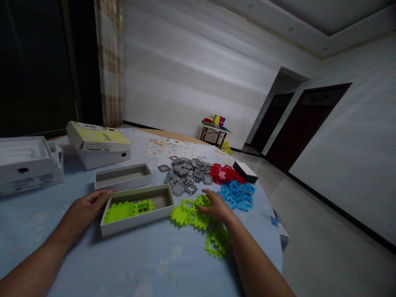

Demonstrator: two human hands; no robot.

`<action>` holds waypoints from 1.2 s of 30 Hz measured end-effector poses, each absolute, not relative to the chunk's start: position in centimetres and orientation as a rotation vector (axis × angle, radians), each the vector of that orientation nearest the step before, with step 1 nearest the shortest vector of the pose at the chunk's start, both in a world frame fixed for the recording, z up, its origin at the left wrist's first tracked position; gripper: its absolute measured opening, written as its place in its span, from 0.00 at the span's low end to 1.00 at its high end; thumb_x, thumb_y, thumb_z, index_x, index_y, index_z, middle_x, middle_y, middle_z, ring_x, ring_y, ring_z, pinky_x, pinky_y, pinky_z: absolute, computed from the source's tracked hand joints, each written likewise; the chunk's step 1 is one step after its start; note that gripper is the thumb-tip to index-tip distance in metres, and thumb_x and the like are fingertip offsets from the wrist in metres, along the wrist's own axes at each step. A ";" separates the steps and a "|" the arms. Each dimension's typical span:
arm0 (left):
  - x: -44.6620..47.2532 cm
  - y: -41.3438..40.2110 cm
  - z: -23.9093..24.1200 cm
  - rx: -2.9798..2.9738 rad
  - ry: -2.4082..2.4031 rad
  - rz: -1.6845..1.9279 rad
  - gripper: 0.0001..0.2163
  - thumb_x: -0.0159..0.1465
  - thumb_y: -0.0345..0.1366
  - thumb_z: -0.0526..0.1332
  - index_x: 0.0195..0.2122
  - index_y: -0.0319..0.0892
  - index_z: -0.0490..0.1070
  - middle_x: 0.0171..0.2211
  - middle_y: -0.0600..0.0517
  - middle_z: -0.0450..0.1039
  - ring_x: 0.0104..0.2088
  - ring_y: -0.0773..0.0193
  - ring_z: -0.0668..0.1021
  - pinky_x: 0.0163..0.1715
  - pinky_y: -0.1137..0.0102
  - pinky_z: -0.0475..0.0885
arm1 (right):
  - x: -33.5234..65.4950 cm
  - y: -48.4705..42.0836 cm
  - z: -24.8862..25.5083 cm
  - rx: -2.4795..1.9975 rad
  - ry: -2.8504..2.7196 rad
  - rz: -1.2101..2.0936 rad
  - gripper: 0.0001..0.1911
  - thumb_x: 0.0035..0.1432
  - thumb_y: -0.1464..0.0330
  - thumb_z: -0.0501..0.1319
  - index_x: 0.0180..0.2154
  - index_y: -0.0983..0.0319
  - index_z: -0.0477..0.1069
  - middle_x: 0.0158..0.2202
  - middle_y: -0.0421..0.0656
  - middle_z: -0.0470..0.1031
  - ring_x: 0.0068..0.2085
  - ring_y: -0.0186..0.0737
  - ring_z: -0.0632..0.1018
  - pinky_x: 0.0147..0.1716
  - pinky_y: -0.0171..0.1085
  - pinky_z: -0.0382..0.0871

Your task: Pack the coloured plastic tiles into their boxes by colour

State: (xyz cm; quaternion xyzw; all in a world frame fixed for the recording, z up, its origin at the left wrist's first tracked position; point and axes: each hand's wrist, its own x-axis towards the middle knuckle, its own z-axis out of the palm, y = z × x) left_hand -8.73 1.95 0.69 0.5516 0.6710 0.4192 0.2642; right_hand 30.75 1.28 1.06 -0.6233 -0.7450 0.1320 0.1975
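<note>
In the head view my left hand (88, 209) is at the left end of a shallow white box (139, 219), its fingers closed on the back corner. Inside that box, flat lime-green toothed plastic pieces (122, 211) lie towards the left; its right part shows bare grey bottom. My right hand (217, 207) hovers low over a loose pile of lime-green interlocking pieces (182, 215) just right of the box, thumb and index finger apart. Whether its fingertips touch a piece, I cannot tell. More green pieces (218, 241) lie under and beside my right wrist.
Behind the box stands a second shallow box (123, 176). Grey pieces (185, 171), red pieces (224, 174) and blue pieces (236, 194) lie heaped further back and right. A black-and-white box (246, 171) sits near the right edge. Yellow-and-white packaging (100, 142) and white boxes (27, 165) stand left.
</note>
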 end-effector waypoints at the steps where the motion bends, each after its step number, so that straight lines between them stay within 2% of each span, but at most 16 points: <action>1: -8.7 2.0 0.6 1.489 1.818 1.129 0.23 0.51 0.53 0.54 0.39 0.41 0.75 0.38 0.50 0.78 0.38 0.56 0.77 0.41 0.68 0.69 | 30.8 1.3 1.1 -1.747 -2.077 0.369 0.36 0.45 0.59 0.63 0.55 0.62 0.59 0.49 0.50 0.68 0.50 0.47 0.69 0.47 0.43 0.61; 5: -8.5 1.9 0.7 1.478 1.801 1.148 0.23 0.51 0.52 0.54 0.38 0.41 0.75 0.39 0.50 0.78 0.39 0.56 0.77 0.40 0.70 0.69 | 30.7 1.2 1.6 -1.692 -2.017 0.341 0.36 0.45 0.62 0.63 0.56 0.62 0.57 0.51 0.51 0.65 0.52 0.47 0.68 0.49 0.44 0.60; 13: -8.4 2.0 0.7 1.454 1.809 1.146 0.22 0.50 0.52 0.55 0.37 0.41 0.75 0.34 0.50 0.79 0.35 0.56 0.78 0.36 0.69 0.71 | 28.5 1.8 3.2 -1.320 -2.214 0.478 0.39 0.44 0.63 0.64 0.58 0.59 0.55 0.55 0.48 0.63 0.54 0.44 0.65 0.54 0.42 0.57; 20: -8.0 1.6 1.2 1.445 1.820 1.175 0.21 0.50 0.51 0.55 0.35 0.41 0.75 0.33 0.50 0.79 0.34 0.56 0.78 0.34 0.69 0.72 | 27.5 2.9 3.1 -1.405 -2.393 0.627 0.36 0.41 0.63 0.66 0.54 0.60 0.62 0.53 0.47 0.67 0.53 0.48 0.68 0.53 0.44 0.59; 26: -7.7 1.3 1.3 1.439 1.756 1.217 0.22 0.50 0.52 0.55 0.35 0.39 0.75 0.37 0.47 0.78 0.38 0.56 0.77 0.39 0.68 0.70 | 27.7 3.0 3.2 -1.432 -2.341 0.732 0.36 0.41 0.62 0.66 0.54 0.61 0.63 0.54 0.47 0.66 0.53 0.46 0.68 0.53 0.43 0.59; 30: -7.8 1.2 1.3 1.437 1.740 1.188 0.24 0.52 0.52 0.54 0.38 0.38 0.74 0.37 0.46 0.78 0.38 0.56 0.77 0.39 0.69 0.70 | 27.6 3.1 2.7 -1.420 -2.319 0.770 0.35 0.40 0.64 0.65 0.53 0.61 0.63 0.52 0.46 0.68 0.51 0.46 0.70 0.51 0.43 0.61; 36: -7.7 1.1 1.2 1.426 1.720 1.247 0.21 0.51 0.51 0.55 0.34 0.40 0.75 0.35 0.49 0.78 0.36 0.57 0.77 0.38 0.70 0.71 | 27.7 3.1 2.7 -1.405 -2.229 0.803 0.36 0.41 0.66 0.64 0.54 0.62 0.61 0.50 0.47 0.69 0.50 0.44 0.70 0.51 0.42 0.62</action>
